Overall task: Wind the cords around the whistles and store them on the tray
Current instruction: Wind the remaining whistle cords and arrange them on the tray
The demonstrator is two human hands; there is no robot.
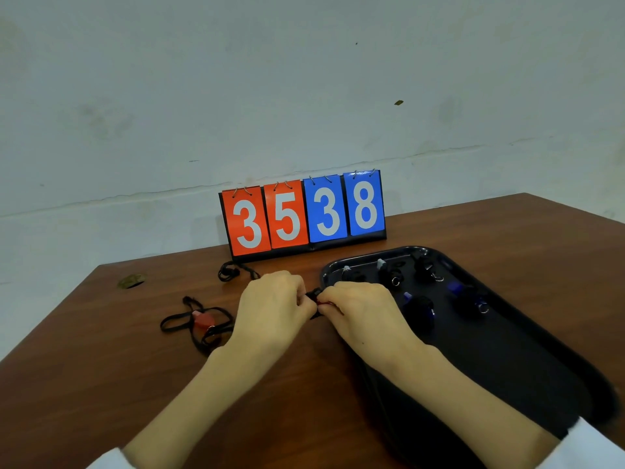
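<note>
Fingers (304,303) of left hand (274,309) and right hand (358,309) curl inward and meet, pinching a red whistle (320,302) with its black cord (314,294) between them; mostly hidden. This sits just beside the black tray (507,367), which holds five wound whistles (419,306). Second red whistle (203,320), cord loose, lies left on the table (101,384).

The brown table (135,384) bears a flip scoreboard (304,214), a black tray (507,350), a red whistle (204,319) and a coiled black cord (229,273).
</note>
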